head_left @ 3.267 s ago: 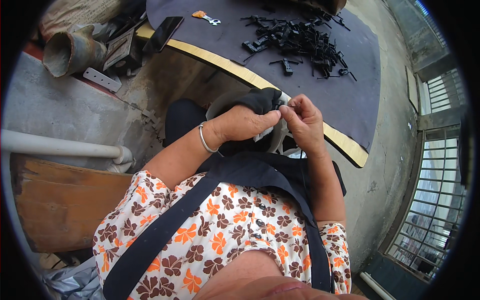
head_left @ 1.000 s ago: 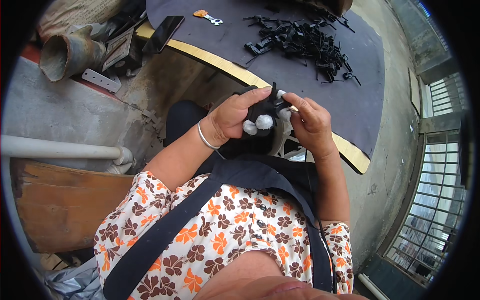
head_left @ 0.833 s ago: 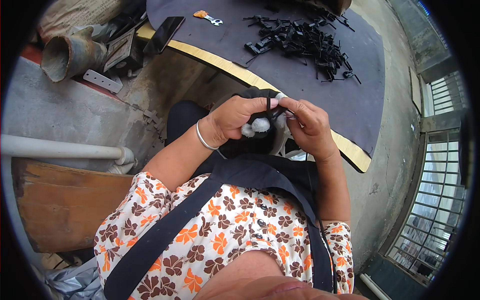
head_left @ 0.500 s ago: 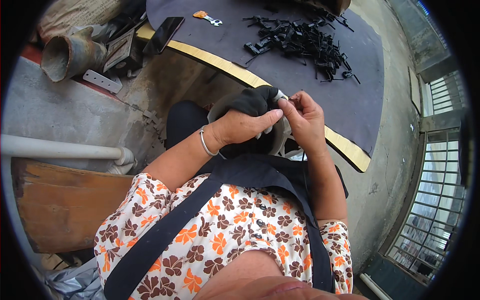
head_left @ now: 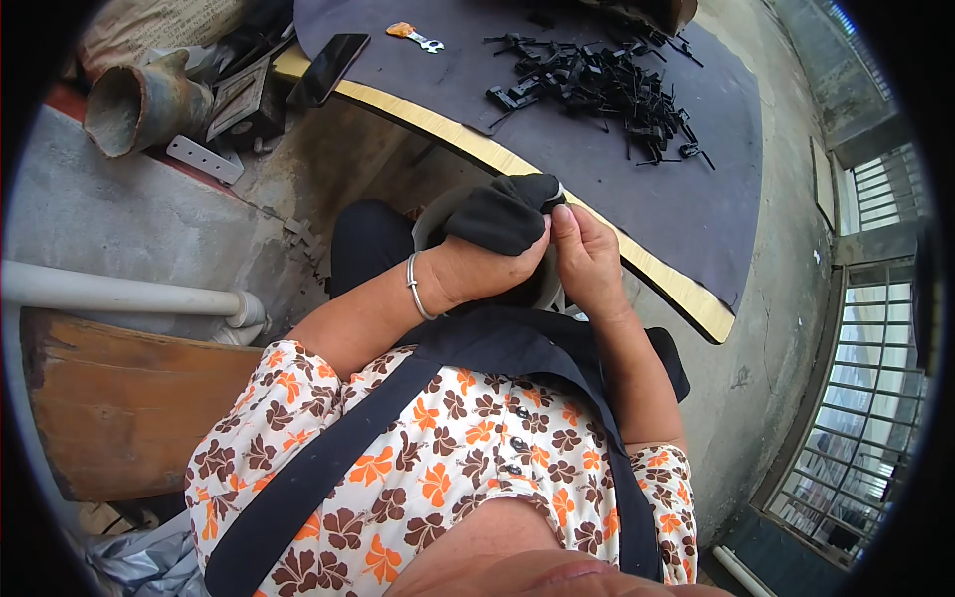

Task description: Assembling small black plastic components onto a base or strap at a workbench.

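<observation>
My left hand (head_left: 489, 271) is closed round a bunched piece of black cloth (head_left: 497, 221), which covers most of its fingers. Whether the cloth is a glove or a loose piece I cannot tell. A small white bit (head_left: 559, 195) shows at its right end. There my right hand (head_left: 589, 254) meets the left, thumb and fingers pinched together at the cloth's edge. What lies between those fingertips is hidden. Both hands are over a grey bucket-like container (head_left: 430, 231), mostly hidden beneath them, short of the table's near edge.
Beyond my hands stands a dark-covered table (head_left: 686, 224) with a pale yellow edge. It carries a heap of small black parts (head_left: 607, 90), an orange-handled metal tool (head_left: 415, 37) and a dark phone (head_left: 328, 70). At left are a rusty pipe piece (head_left: 129, 109) and a white pipe (head_left: 119, 300).
The black cloth has turned and now spreads further over my left hand, covering its fingers. My right hand has dropped slightly and shifted left, its fingers curled tighter. Less of the white bit shows.
</observation>
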The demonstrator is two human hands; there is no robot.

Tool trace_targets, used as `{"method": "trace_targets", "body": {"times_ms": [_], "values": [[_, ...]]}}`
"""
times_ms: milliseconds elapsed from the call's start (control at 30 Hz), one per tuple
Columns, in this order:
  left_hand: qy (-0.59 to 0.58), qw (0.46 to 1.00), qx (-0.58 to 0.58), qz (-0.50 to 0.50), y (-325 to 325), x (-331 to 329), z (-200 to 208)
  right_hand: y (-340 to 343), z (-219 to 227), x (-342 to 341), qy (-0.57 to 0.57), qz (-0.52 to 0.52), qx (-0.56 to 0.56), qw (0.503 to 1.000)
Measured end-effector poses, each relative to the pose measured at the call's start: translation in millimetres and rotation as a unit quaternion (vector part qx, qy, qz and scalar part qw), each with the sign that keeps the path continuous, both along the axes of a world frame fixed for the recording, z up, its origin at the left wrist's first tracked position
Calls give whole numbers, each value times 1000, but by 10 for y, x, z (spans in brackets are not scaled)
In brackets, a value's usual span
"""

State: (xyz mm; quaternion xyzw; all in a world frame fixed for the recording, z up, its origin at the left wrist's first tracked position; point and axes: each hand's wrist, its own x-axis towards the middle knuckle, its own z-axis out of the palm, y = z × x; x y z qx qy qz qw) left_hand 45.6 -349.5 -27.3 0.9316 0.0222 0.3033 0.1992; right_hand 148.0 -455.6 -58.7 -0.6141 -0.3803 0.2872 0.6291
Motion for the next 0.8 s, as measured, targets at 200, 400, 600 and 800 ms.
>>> {"method": "trace_targets", "body": {"times_ms": [200,400,600,800], "values": [[14,999,26,19,-30,-37,-72,23,-162,-51,106,29,15,994],[-12,955,-297,2,25,-28,-100,-111,2,129,86,48,-11,995],[9,896,-444,14,65,-56,-128,-200,40,206,-108,29,-86,990],[35,909,-412,-56,61,-34,-60,-149,192,220,-132,25,1,991]]}}
